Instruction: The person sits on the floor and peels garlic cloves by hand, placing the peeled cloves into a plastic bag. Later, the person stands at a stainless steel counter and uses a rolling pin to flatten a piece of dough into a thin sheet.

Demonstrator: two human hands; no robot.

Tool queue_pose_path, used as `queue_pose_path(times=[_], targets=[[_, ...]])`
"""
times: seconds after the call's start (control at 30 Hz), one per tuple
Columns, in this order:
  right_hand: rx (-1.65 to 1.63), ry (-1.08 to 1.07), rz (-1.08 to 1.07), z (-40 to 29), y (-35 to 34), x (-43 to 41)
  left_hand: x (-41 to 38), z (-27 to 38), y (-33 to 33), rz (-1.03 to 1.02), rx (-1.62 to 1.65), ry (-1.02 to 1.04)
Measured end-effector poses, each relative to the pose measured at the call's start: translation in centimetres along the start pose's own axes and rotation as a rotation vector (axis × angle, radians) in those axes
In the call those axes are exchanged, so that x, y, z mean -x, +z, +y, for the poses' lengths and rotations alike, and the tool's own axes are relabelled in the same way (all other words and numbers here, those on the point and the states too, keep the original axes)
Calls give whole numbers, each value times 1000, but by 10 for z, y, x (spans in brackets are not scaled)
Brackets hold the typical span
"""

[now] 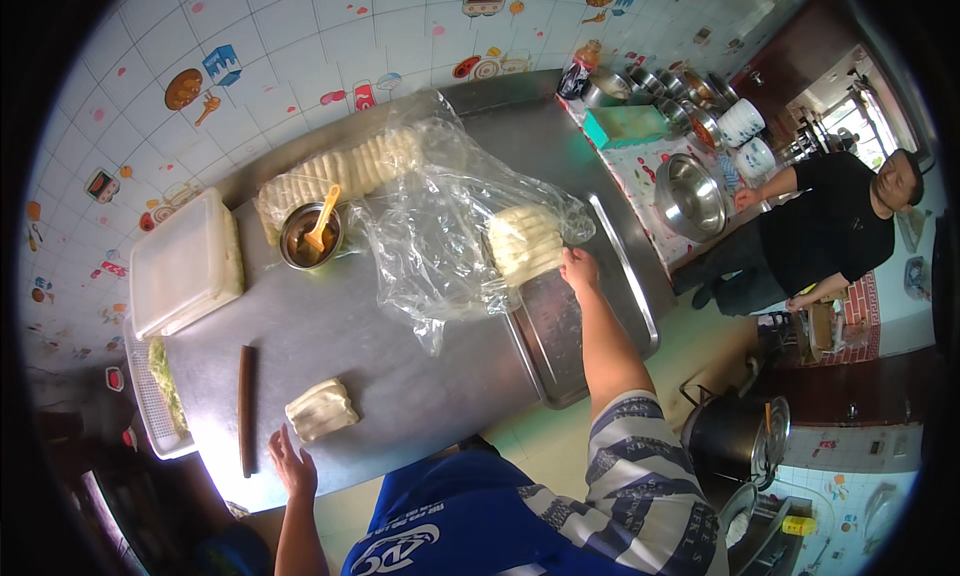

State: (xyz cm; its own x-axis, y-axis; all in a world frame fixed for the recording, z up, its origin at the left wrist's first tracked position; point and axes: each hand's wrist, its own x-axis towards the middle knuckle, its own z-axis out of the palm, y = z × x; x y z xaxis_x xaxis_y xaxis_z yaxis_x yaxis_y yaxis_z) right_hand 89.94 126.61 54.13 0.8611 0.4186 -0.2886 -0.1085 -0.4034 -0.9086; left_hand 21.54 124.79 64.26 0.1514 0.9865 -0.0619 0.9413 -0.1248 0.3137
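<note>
My left hand has its fingers apart beside a short piece of pale dough near the table's front edge; nothing shows in its grasp. A wooden rolling pin lies to its left. My right hand is at the corner of a block of dough strips, which rests partly under clear plastic film by a metal tray. Whether its fingers grip the dough cannot be told. Behind, a long row of dough strips lies under film, with a metal bowl holding a yellow brush in front.
A lidded plastic box and a white basket of greens stand at the left. At the right are stacked metal bowls, a green box and a person in black. A large pot stands lower right.
</note>
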Motion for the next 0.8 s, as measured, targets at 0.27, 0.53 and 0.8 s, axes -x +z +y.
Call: queue_pose_path(times=[0.27,0.53,0.8], targets=[[-81,117,-197,-38,-4,-3,-26,73,8,15,170,-16],[200,-436,299,-22,15,9,-18,82,7,-75,177,6],[291,-802,-70,-54,42,123,17,35,-9,-2,156,-13]])
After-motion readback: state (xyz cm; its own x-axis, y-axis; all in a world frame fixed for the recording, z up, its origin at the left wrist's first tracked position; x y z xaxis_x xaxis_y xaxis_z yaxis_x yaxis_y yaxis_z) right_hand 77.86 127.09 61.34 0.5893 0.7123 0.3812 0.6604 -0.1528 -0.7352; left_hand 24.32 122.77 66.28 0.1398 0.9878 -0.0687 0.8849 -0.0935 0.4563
